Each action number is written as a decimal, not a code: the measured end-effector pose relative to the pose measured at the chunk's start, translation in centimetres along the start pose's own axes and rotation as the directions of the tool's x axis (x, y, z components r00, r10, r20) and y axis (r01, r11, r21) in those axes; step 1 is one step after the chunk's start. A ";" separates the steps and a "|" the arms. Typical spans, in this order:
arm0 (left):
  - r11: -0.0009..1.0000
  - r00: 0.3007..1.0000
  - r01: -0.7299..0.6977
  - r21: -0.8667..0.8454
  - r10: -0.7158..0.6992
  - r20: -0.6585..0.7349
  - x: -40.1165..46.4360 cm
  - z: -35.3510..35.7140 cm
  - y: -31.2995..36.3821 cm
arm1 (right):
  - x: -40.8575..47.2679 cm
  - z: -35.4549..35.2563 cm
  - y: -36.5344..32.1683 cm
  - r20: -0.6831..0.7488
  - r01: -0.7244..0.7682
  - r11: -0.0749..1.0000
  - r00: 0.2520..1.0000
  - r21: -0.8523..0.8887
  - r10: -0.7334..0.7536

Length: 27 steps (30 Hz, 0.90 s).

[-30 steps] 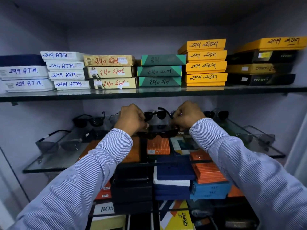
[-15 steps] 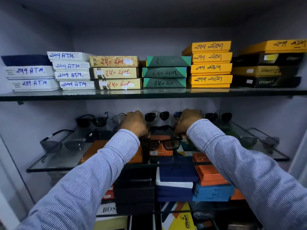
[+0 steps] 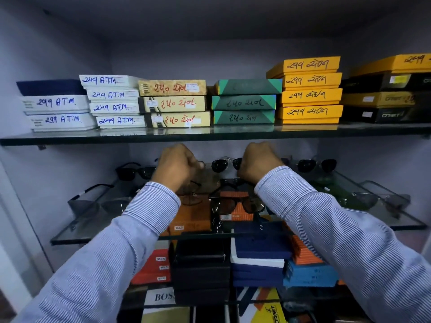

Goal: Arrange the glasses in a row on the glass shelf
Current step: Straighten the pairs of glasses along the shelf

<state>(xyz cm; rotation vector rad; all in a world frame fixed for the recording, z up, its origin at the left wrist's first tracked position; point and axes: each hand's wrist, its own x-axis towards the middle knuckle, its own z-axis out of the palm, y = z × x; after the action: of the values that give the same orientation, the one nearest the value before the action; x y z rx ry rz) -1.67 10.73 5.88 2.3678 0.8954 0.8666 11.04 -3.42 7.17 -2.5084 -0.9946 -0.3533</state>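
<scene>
On the glass shelf (image 3: 77, 238), a silver-framed pair of dark sunglasses (image 3: 222, 164) stands in the back row. My left hand (image 3: 175, 166) and my right hand (image 3: 258, 162) are fisted at its two ends, fingers curled onto the frame. In front of them a dark-framed pair (image 3: 235, 203) lies free on the shelf. More pairs stand around: black ones at the back left (image 3: 137, 171), dark ones at the back right (image 3: 317, 164), grey ones at the left (image 3: 100, 202) and a thin-framed pair at the right (image 3: 373, 199). A faint thin-framed pair shows under my left wrist.
Just above my hands runs the upper glass shelf (image 3: 210, 136), stacked with labelled boxes (image 3: 172, 103). Orange, black and blue boxes (image 3: 258, 250) show through and below the glass shelf. Grey cupboard walls close in on both sides.
The dark-framed pair came forward and down onto the shelf and was let go. Both hands then moved back and up to the silver-framed pair in the back row.
</scene>
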 end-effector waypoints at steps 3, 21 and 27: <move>0.999 0.997 -0.014 0.047 0.017 -0.070 1.0 -1.5 -2.0 | -0.1 1.2 -3.5 0.033 0.098 0.989 0.994 0.108 -0.102; 0.985 0.943 -0.030 0.168 -0.028 0.333 4.8 1.0 -6.0 | -0.8 6.9 -11.5 0.028 -0.007 0.970 1.000 -0.241 0.014; 0.976 0.902 -0.072 0.208 -0.025 0.430 5.8 2.2 -6.7 | -0.7 7.0 -11.3 0.038 -0.007 0.991 0.999 -0.137 0.012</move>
<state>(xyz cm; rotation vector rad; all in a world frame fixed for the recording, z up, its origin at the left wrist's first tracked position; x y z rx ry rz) 0.54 18.97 2.62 2.6127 0.8087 0.2312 3.26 6.90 3.94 -2.6511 -1.0041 -0.3833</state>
